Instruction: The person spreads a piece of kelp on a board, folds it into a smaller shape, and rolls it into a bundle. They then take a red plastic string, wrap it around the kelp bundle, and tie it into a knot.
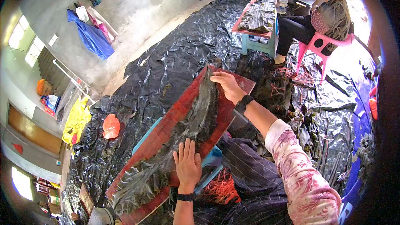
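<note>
A long, dark grey-green wrinkled strip [202, 108], leaf-like and thin, lies lengthwise along a red board [166, 121] in front of me. More of the same crumpled dark material [139, 187] is heaped at the board's near left end. My left hand [187, 164] rests flat on the strip near its middle, fingers stretched out. At the far end, my right hand [229, 86] pinches the strip's narrow tip between thumb and fingers. Below the board, a bundle of orange-red plastic strings [222, 187] lies by my lap.
Black plastic sheeting [162, 66] covers the floor. A person [329, 21] sits on a pink chair [323, 46] beside another board with dark sheets [259, 14]. An orange bag [111, 126] and a yellow bag [77, 118] lie left; a bucket [101, 216] stands near left.
</note>
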The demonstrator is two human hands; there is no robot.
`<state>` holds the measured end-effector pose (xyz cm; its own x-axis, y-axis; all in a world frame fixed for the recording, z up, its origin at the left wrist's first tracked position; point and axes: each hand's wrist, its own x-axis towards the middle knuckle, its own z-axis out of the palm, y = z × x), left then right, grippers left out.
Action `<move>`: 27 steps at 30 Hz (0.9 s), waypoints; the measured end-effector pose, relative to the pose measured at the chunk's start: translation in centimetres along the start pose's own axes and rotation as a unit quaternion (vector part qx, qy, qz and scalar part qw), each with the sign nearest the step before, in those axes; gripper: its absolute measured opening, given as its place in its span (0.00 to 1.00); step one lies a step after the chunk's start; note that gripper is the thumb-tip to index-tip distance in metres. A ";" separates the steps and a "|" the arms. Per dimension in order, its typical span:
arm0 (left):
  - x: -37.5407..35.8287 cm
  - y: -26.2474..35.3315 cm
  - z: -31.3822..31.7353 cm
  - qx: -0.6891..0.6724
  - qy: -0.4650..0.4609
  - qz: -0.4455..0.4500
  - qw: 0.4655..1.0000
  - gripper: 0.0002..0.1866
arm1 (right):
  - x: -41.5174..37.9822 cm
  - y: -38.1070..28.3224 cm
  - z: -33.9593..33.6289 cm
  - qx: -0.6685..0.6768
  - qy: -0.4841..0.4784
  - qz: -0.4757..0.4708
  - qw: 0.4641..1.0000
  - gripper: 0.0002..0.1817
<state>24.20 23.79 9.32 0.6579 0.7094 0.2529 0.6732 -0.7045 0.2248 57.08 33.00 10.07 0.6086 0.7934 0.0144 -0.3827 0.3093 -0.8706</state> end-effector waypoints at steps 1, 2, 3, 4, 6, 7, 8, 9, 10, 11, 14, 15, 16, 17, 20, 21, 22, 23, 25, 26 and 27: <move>0.0 0.0 0.0 -0.001 -0.001 0.000 1.000 0.25 | 0.1 0.0 -0.4 -0.001 0.001 0.001 1.000 0.07; 0.1 0.1 -0.1 -0.002 -0.001 -0.002 1.000 0.25 | 0.3 -0.1 -0.8 -0.002 -0.028 -0.017 0.999 0.07; 0.1 0.2 -0.1 -0.002 -0.001 -0.005 1.000 0.25 | 0.3 -0.4 -1.0 -0.004 -0.058 -0.033 0.998 0.07; 0.0 0.2 -0.1 -0.004 -0.001 -0.007 1.000 0.25 | 0.3 -0.8 -1.3 -0.006 -0.059 -0.032 0.998 0.07; 0.0 0.3 -0.2 -0.010 0.008 -0.006 1.000 0.25 | 0.4 -1.3 -1.6 -0.309 -0.040 -0.124 0.942 0.07; 0.0 0.2 -0.2 -0.011 0.009 -0.009 1.000 0.25 | 0.3 -1.1 -1.4 -0.311 -0.042 -0.123 0.942 0.07; 0.0 0.2 -0.2 -0.011 0.008 -0.007 1.000 0.25 | 0.2 -0.9 -1.2 -0.302 -0.029 -0.139 0.943 0.07; 0.0 0.2 -0.2 -0.011 0.008 -0.006 1.000 0.25 | 0.2 -0.6 -1.2 -0.294 -0.017 -0.155 0.943 0.08; 0.0 0.2 -0.1 -0.014 0.010 -0.009 1.000 0.25 | 0.3 -0.3 -1.3 -0.297 -0.020 -0.155 0.942 0.08; 0.0 0.1 0.0 -0.013 0.010 -0.005 1.000 0.25 | 0.3 0.0 -1.3 -0.216 -0.047 -0.127 0.967 0.09; -0.2 -0.1 -0.5 -0.028 0.001 -0.010 1.000 0.25 | 0.1 0.0 -1.4 -0.128 -0.088 -0.097 0.983 0.11; -0.1 0.0 -0.9 -0.045 -0.011 -0.012 0.999 0.25 | -0.3 -0.5 -1.1 -0.123 -0.097 -0.101 0.982 0.12; -0.1 0.2 -1.5 -0.044 -0.010 -0.013 0.999 0.25 | -0.7 -1.0 -0.9 -0.165 -0.098 -0.128 0.973 0.10; -0.3 0.5 -2.5 -0.047 0.009 -0.014 0.999 0.25 | -1.1 -1.4 -0.8 -0.163 -0.098 -0.128 0.973 0.10; 0.0 1.0 -6.5 -0.064 0.058 -0.008 0.996 0.25 | -3.0 -3.3 0.9 -0.198 -0.096 -0.187 0.957 0.13; 0.5 1.1 -7.9 -0.083 0.092 -0.003 0.992 0.25 | -3.4 -3.9 1.3 -0.197 -0.126 -0.201 0.951 0.15; 1.1 1.1 -9.1 -0.130 0.106 -0.009 0.986 0.24 | -3.8 -4.5 1.6 -0.195 -0.156 -0.216 0.944 0.18; 1.9 1.1 -9.9 -0.180 0.136 0.002 0.974 0.22 | -4.2 -5.1 1.8 -0.195 -0.156 -0.215 0.944 0.18; 3.3 0.7 -10.7 -0.250 0.142 -0.006 0.958 0.23 | -5.4 -6.1 2.3 -0.240 -0.237 -0.211 0.918 0.18; 4.1 0.8 -10.7 -0.249 0.142 -0.008 0.958 0.23 | -6.0 -6.5 2.9 -0.244 -0.249 -0.233 0.908 0.13; 4.9 0.9 -10.3 -0.316 0.146 -0.020 0.937 0.23 | -6.7 -6.8 3.4 -0.243 -0.252 -0.231 0.908 0.13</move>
<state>24.55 26.45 20.51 0.4539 0.7641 0.4585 0.2994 -0.6154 0.7292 53.27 27.36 17.57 0.1840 0.8148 0.5498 0.2584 0.4996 -0.8268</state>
